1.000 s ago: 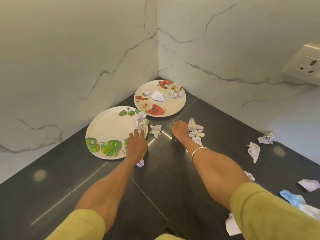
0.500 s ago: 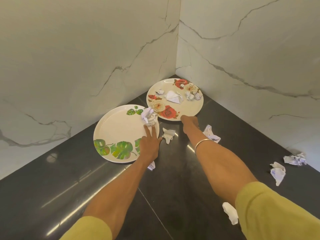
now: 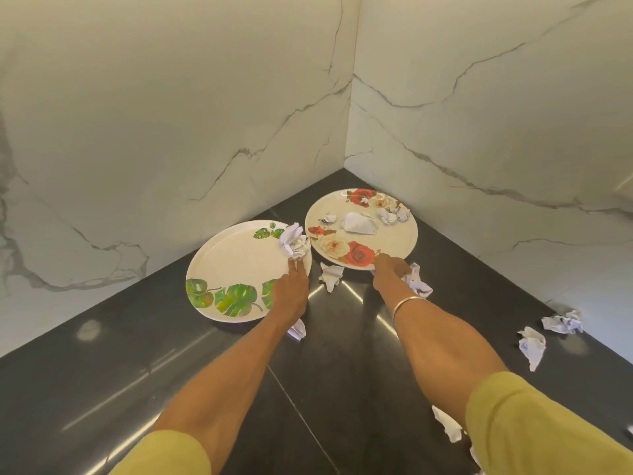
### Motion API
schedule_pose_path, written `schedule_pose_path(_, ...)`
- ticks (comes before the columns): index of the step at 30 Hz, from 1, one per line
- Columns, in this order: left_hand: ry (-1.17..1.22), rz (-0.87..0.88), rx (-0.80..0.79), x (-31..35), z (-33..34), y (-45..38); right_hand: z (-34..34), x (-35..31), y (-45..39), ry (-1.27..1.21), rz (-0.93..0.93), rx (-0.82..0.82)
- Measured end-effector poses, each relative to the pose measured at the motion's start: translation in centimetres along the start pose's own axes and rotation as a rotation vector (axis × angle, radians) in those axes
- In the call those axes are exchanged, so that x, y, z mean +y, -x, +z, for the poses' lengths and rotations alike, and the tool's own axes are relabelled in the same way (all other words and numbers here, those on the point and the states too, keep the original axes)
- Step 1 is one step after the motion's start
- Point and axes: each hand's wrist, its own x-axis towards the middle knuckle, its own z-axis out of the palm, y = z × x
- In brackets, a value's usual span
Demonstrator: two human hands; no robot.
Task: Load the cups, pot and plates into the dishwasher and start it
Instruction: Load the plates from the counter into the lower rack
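Observation:
Two cream plates lie in the corner of a dark counter (image 3: 102,354). The left plate (image 3: 236,258) bears green leaf prints, with a crumpled paper ball (image 3: 294,242) at its right rim. My left hand (image 3: 289,291) lies on that plate's right edge, fingers stretched toward the paper ball. The right plate (image 3: 394,238) carries red and cream roses and several paper scraps. My right hand (image 3: 390,274) is at the near rim of the rose plate, fingers curled at its edge; whether it grips the rim is hidden.
White marble walls (image 3: 171,114) meet in the corner behind the plates. Crumpled paper lies between my hands (image 3: 330,275), beside my right wrist (image 3: 418,284), under my left wrist (image 3: 297,330) and further right (image 3: 561,322), (image 3: 531,347), (image 3: 450,425).
My right hand has moved from the counter between the paper scraps forward to the rose plate's near rim. My left hand has slid a little further along the leaf plate's edge.

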Motion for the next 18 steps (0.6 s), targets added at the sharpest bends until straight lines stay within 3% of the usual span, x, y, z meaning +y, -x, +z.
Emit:
schedule_pose_path(4, -0.014, 0.010, 0.054, -0.2, -3.0, 0.0, -2.0, -1.0, 2.5, -0.055, -0.064, 0.050)
schedule_pose_path(7, 0.110, -0.027, 0.068, -0.1, -5.8, 0.0, -3.1, -1.9, 3.3, -0.103, -0.085, 0.071)
schedule_pose_path(13, 0.394, -0.065, 0.152, 0.9, -10.0, 1.0, -4.7, -4.7, 7.6, -0.090, -0.330, 0.145)
schedule_pose_path(18, 0.452, 0.012, 0.211, 2.5, -12.9, 2.2, -6.5, -6.2, 10.0, -0.012, -0.479, 0.250)
